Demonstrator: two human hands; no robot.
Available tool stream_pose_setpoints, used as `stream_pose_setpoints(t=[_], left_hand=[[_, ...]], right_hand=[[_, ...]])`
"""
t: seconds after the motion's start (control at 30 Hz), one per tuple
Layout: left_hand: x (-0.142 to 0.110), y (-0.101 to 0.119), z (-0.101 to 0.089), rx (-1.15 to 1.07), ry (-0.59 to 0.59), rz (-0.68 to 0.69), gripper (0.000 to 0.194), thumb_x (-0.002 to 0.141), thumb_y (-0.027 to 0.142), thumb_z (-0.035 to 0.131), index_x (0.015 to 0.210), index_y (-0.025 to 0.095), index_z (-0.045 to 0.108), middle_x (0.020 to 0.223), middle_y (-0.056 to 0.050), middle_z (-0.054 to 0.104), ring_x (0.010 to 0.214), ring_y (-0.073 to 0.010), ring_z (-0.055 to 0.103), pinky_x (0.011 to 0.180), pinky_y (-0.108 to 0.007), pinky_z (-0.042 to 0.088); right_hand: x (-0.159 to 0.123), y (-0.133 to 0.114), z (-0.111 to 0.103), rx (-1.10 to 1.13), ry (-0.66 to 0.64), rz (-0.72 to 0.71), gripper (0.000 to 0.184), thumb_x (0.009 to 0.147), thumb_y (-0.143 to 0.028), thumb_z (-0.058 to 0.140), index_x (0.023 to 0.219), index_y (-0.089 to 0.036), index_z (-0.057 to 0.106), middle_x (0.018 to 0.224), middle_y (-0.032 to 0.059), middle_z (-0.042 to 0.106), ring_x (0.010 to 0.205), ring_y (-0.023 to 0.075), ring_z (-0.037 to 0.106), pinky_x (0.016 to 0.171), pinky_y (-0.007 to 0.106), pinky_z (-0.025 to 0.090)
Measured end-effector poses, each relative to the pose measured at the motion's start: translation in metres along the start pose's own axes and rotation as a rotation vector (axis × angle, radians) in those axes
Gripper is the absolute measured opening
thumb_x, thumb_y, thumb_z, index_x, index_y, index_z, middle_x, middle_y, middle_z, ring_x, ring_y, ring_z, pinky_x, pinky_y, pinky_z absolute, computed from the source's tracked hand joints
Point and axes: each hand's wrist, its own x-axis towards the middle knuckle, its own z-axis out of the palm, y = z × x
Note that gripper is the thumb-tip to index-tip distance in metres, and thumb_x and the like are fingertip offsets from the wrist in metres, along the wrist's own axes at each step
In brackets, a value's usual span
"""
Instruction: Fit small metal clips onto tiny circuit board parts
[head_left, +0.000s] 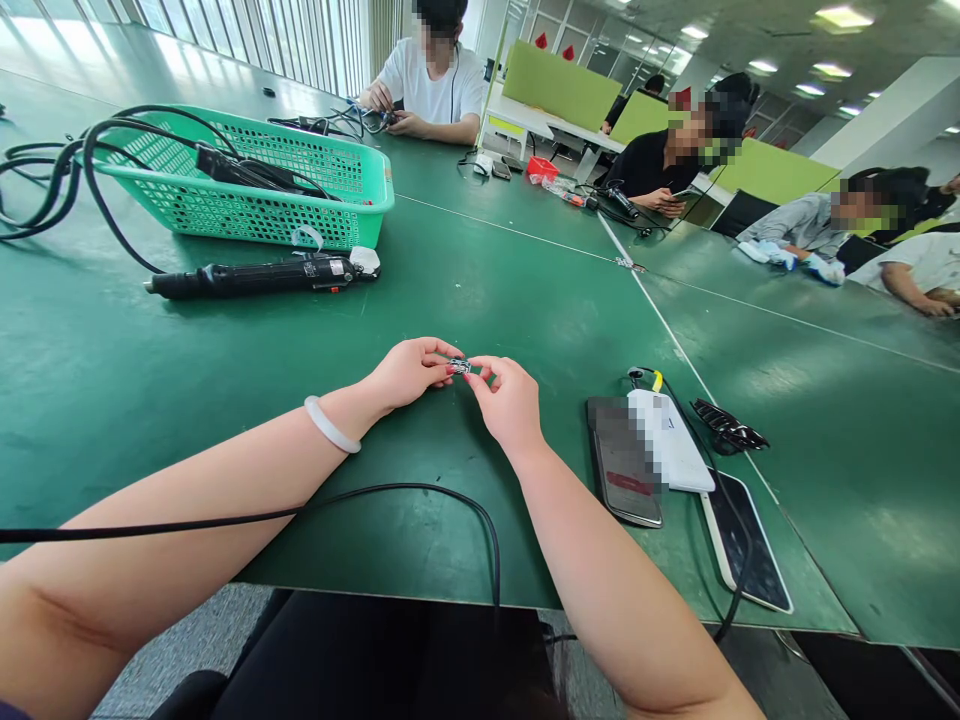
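Observation:
My left hand [411,372] and my right hand [507,400] meet over the green table [225,400], both pinching one small dark metallic part [459,366] between their fingertips. A white bangle [331,424] circles my left wrist. A black electric screwdriver [255,276] lies on the table to the far left, well away from both hands. A black cable [420,492] runs under my forearms and drops over the table's front edge.
A green plastic basket [247,180] holding black cables stands at the back left. To my right lie a phone [622,460], a white power bank [671,440], another phone [746,545] and a black clip [727,425]. Three other people sit along the far and right sides.

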Motion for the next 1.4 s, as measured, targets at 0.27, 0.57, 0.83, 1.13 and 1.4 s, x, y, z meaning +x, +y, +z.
stream_pose_setpoints(t=[0.27,0.57,0.83,1.13,1.4], left_hand=[[0.000,0.000,0.000,0.023,0.000,0.002,0.017,0.074,0.013,0.062,0.091,0.014,0.063,0.075,-0.003,0.070,0.064,-0.0087,0.060,0.073,-0.028,0.050],[0.000,-0.001,-0.001,0.036,-0.002,-0.005,0.017,0.076,0.012,0.060,0.092,0.014,0.062,0.077,-0.004,0.070,0.065,-0.0087,0.060,0.073,-0.028,0.050],[-0.001,0.001,0.000,0.061,0.003,-0.021,0.018,0.077,0.012,0.059,0.094,0.013,0.063,0.076,-0.003,0.069,0.065,-0.0084,0.059,0.072,-0.027,0.049],[-0.003,0.007,0.003,-0.021,-0.002,-0.075,0.018,0.081,0.012,0.056,0.096,0.012,0.066,0.074,-0.003,0.068,0.064,-0.0078,0.059,0.073,-0.026,0.049],[-0.008,0.008,0.007,-0.383,-0.059,-0.163,0.014,0.085,0.016,0.054,0.094,0.011,0.063,0.092,-0.009,0.068,0.081,-0.0126,0.064,0.085,-0.031,0.049]], right_hand=[[0.000,-0.001,0.000,-0.011,-0.002,0.003,0.020,0.081,-0.029,0.056,0.094,-0.022,0.069,0.074,0.0003,0.060,0.063,0.0128,0.051,0.063,0.026,0.041],[0.000,-0.001,0.000,-0.002,0.006,0.001,0.019,0.080,-0.028,0.057,0.093,-0.022,0.069,0.073,-0.0003,0.059,0.062,0.0123,0.050,0.062,0.026,0.040],[0.000,0.000,0.000,-0.004,0.006,0.003,0.018,0.080,-0.027,0.058,0.093,-0.022,0.069,0.074,-0.0009,0.059,0.063,0.0116,0.050,0.062,0.025,0.041],[-0.001,-0.003,0.000,0.021,0.003,0.025,0.019,0.079,-0.034,0.059,0.088,-0.020,0.069,0.075,0.0002,0.061,0.060,0.0114,0.051,0.060,0.026,0.041],[-0.003,-0.008,0.000,0.027,0.007,0.020,0.019,0.079,-0.035,0.059,0.088,-0.021,0.068,0.077,0.0005,0.063,0.064,0.0127,0.054,0.062,0.027,0.042]])
